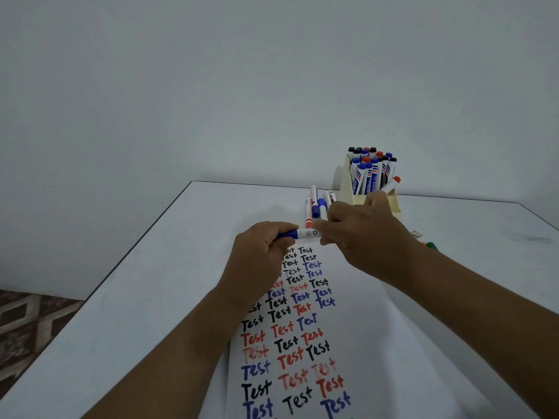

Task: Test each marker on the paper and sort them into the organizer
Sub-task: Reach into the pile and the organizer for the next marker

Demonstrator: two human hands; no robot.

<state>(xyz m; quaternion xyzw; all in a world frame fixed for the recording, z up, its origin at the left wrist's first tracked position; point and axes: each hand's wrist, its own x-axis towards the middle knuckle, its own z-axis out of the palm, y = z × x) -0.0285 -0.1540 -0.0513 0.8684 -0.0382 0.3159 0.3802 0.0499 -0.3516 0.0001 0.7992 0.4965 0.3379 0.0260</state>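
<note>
A blue marker [304, 233] lies level between my two hands above the paper [290, 343]. My left hand [260, 252] grips its blue cap end. My right hand [363, 234] grips the white barrel. The paper is covered with the word "Test" in black, red and blue. A cream organizer [344, 189] at the back right holds several capped markers upright, and one red-capped marker [392, 184] leans in its front compartment. Several loose markers [316, 204] lie on the table just beyond my hands.
The white table [151, 282] ends at a dark edge on the left, with patterned floor [27, 325] beyond. A plain wall stands close behind the table. Small green and orange objects [429, 245] lie right of my right wrist.
</note>
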